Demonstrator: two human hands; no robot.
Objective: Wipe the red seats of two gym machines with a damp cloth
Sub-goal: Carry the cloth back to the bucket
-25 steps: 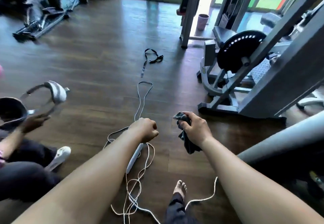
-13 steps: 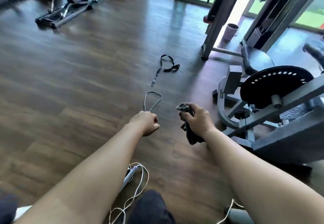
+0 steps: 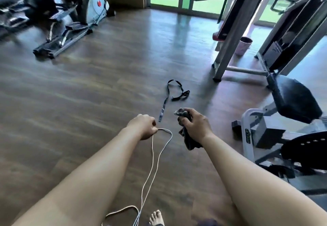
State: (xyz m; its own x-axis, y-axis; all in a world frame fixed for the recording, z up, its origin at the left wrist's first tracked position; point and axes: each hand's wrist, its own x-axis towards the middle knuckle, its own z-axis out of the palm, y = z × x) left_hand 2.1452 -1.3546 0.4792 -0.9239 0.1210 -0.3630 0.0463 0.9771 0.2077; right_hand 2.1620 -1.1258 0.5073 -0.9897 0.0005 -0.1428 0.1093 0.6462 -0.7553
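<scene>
Both hands are out ahead over the wood floor (image 3: 74,101). Right hand (image 3: 195,125) is closed around a dark cloth (image 3: 190,141); one crumpled end sticks out above the fingers and the rest hangs below the wrist. Left hand (image 3: 144,126) is curled into a loose fist, and the loop end of a white cord (image 3: 153,156) sits right at its fingertips; whether it pinches the cord or just overlaps it cannot be told. The cord trails back along the floor toward a bare foot (image 3: 156,217).

Just beyond the hands a black strap (image 3: 174,94) lies loose on the floor. To the right stands a grey machine (image 3: 254,133) with a dark padded seat (image 3: 295,98); a small green label on its frame is too blurred to read. Farther back, a pink cup (image 3: 243,46) stands on the floor beside a grey frame leg; its contents are not visible. A red pad (image 3: 218,36) shows near it, partly hidden. An elliptical (image 3: 74,22) stands far left.
</scene>
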